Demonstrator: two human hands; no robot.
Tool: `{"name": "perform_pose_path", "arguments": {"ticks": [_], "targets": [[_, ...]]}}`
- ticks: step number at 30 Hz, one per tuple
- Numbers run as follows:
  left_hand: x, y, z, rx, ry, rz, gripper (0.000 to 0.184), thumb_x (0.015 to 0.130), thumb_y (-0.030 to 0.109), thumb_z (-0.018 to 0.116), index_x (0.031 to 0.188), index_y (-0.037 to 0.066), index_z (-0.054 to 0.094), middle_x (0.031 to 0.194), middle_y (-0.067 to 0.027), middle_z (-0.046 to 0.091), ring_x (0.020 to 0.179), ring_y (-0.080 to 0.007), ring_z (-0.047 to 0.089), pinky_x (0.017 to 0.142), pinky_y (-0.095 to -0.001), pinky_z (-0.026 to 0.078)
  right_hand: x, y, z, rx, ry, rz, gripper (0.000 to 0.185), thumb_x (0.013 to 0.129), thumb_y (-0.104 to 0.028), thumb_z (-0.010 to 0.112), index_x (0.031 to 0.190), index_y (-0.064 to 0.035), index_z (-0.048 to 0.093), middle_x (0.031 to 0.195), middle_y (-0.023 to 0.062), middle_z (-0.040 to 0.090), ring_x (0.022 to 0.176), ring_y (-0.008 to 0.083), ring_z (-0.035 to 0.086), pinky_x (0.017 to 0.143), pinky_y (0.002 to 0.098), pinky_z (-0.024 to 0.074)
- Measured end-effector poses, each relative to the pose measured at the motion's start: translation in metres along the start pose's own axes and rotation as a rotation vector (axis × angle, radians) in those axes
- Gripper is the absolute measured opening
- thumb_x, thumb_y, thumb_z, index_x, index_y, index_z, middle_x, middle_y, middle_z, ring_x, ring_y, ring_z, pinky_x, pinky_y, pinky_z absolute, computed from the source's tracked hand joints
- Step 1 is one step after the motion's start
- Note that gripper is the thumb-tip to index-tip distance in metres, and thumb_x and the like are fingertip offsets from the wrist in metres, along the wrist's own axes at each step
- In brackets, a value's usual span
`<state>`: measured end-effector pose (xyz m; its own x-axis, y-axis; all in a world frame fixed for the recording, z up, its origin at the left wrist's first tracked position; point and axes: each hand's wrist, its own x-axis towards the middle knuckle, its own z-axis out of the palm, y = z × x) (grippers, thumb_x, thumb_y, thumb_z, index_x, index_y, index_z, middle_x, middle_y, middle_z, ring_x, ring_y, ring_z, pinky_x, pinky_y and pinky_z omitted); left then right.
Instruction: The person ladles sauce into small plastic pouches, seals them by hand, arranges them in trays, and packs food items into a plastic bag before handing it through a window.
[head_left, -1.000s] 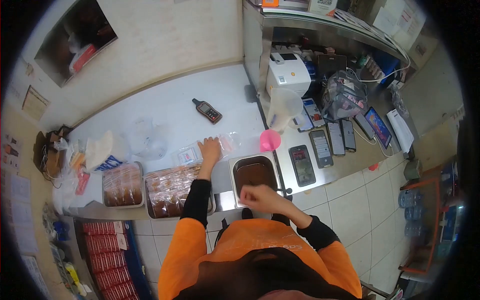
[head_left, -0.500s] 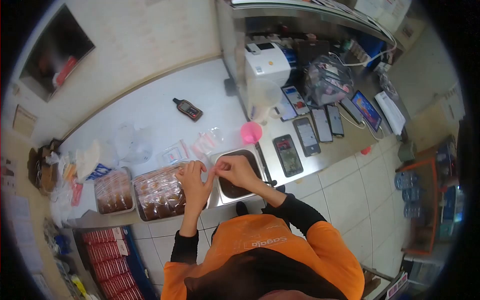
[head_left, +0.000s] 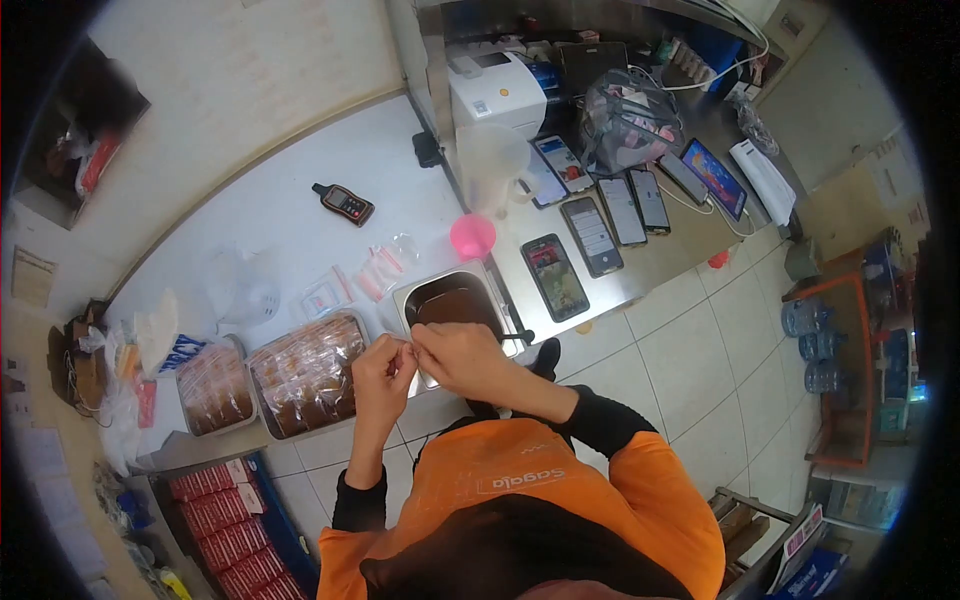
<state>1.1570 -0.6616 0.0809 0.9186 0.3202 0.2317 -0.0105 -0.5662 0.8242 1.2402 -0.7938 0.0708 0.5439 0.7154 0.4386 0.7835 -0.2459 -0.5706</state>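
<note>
A person in an orange shirt with black cuffs stands at a white bench. The left hand and the right hand meet tip to tip at the near left corner of a metal pan of brown liquid. On both hands the fingers are curled in with thumb and forefinger tips together; whether something thin is pinched between them cannot be told. The right hand hides part of the pan's near side, and a dark handle sticks out over its right edge.

Just left of the left hand, a large tray holds rows of clear bags with brown contents; a smaller tray, likewise filled, sits beside it. Behind the pan stands a pink cup, with a clear jug near it. Flat clear packets lie beyond the large tray, and a handheld meter lies farther back. On the right, several phones and a tablet lie near a white printer.
</note>
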Motion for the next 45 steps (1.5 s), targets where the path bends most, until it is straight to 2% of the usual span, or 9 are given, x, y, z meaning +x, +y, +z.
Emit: {"name": "perform_pose_path", "arguments": {"ticks": [6, 10, 21, 27, 29, 33, 36, 41, 45], "targets": [[-0.016, -0.013, -0.002, -0.337, -0.101, -0.14, 0.013, 0.082, 0.004, 0.06, 0.072, -0.003, 0.056, 0.059, -0.0045, 0.045, 0.05, -0.0086, 0.036, 0.046, -0.0251, 0.029, -0.004, 0.012, 0.011, 1.268, -0.455, 0.682, 0.021, 0.084, -0.016, 0.055, 0.066, -0.0053, 0.05, 0.053, 0.0078, 0.052, 0.046, 0.0246, 0.054, 0.044, 0.0357, 0.0409], [-0.025, -0.038, -0.006, 0.0, 0.037, -0.112, 0.012, 0.076, 0.003, 0.063, 0.069, -0.002, 0.054, 0.059, -0.0047, 0.044, 0.05, -0.0096, 0.037, 0.046, -0.0249, 0.03, -0.007, 0.014, 0.02, 0.059, 0.158, -0.017, 0.015, 0.076, -0.015, 0.059, 0.065, -0.0063, 0.053, 0.054, 0.0101, 0.054, 0.05, 0.0292, 0.057, 0.044, 0.0387, 0.0437], [-0.023, 0.013, -0.035, 0.23, -0.247, 0.46, 0.01, 0.07, 0.001, 0.065, 0.078, 0.003, 0.059, 0.086, -0.0088, 0.055, 0.068, -0.0208, 0.051, 0.06, -0.0283, 0.041, -0.017, 0.017, 0.025, 0.875, -0.533, 0.546, 0.019, 0.081, -0.018, 0.056, 0.069, -0.0044, 0.06, 0.056, 0.006, 0.055, 0.053, 0.0208, 0.055, 0.053, 0.0309, 0.0412], [-0.027, -0.033, -0.041, -0.377, -0.471, -0.086, 0.004, 0.083, 0.005, 0.062, 0.082, 0.001, 0.06, 0.095, -0.0067, 0.057, 0.076, -0.0155, 0.052, 0.066, -0.0267, 0.041, -0.023, -0.005, -0.009, 0.794, -0.057, -0.021, 0.012, 0.082, -0.014, 0.057, 0.091, -0.009, 0.063, 0.075, 0.0044, 0.059, 0.061, 0.0163, 0.056, 0.054, 0.028, 0.0404], [-0.021, -0.033, -0.031, -0.564, -0.758, -0.032, 0.014, 0.087, 0.011, 0.06, 0.097, 0.002, 0.057, 0.103, -0.0086, 0.058, 0.091, -0.0166, 0.055, 0.078, -0.0284, 0.043, -0.023, 0.002, -0.017, 0.65, -0.825, -0.302, 0.031, 0.08, -0.012, 0.058, 0.111, -0.0131, 0.057, 0.091, 0.0095, 0.061, 0.067, 0.0215, 0.059, 0.057, 0.0322, 0.0453], [-0.03, -0.001, -0.005, -0.25, -0.59, 0.182, 0.034, 0.086, 0.018, 0.063, 0.113, 0.002, 0.048, 0.109, -0.0119, 0.058, 0.105, -0.0219, 0.055, 0.091, -0.0313, 0.04, -0.045, -0.014, -0.02, 0.144, -1.006, -0.32, 0.038, 0.078, -0.011, 0.059, 0.116, -0.0152, 0.056, 0.098, 0.0134, 0.062, 0.071, 0.0273, 0.062, 0.062, 0.037, 0.0497], [-0.063, -0.011, 0.006, -0.5, -0.849, -0.266, 0.051, 0.082, 0.024, 0.067, 0.121, 0.004, 0.04, 0.123, -0.0161, 0.051, 0.118, -0.0258, 0.049, 0.098, -0.0341, 0.037, -0.074, 0.002, -0.001, 0.177, -0.681, -0.413, 0.042, 0.076, -0.014, 0.061, 0.117, -0.0151, 0.054, 0.094, 0.0136, 0.064, 0.068, 0.0287, 0.064, 0.062, 0.0397, 0.0517], [-0.079, -0.06, -0.004, -0.383, -0.957, -0.374, 0.037, 0.08, 0.024, 0.069, 0.102, 0.01, 0.044, 0.099, -0.0033, 0.047, 0.093, -0.0156, 0.046, 0.08, -0.0286, 0.04, -0.099, 0.013, -0.009, 0.504, -0.32, -0.044, 0.031, 0.084, -0.008, 0.056, 0.114, -0.0123, 0.051, 0.085, 0.0089, 0.058, 0.058, 0.0153, 0.058, 0.052, 0.0283, 0.0479], [-0.094, -0.072, -0.025, -0.786, -0.563, -0.605, 0.031, 0.083, 0.031, 0.065, 0.094, 0.013, 0.042, 0.087, -0.0003, 0.041, 0.084, -0.0111, 0.041, 0.07, -0.0258, 0.036, -0.134, 0.052, 0.005, 1.076, 0.526, 1.209, 0.035, 0.091, -0.018, 0.056, 0.121, -0.0063, 0.046, 0.08, 0.0024, 0.054, 0.059, 0.0069, 0.051, 0.047, 0.0178, 0.0419]]}}
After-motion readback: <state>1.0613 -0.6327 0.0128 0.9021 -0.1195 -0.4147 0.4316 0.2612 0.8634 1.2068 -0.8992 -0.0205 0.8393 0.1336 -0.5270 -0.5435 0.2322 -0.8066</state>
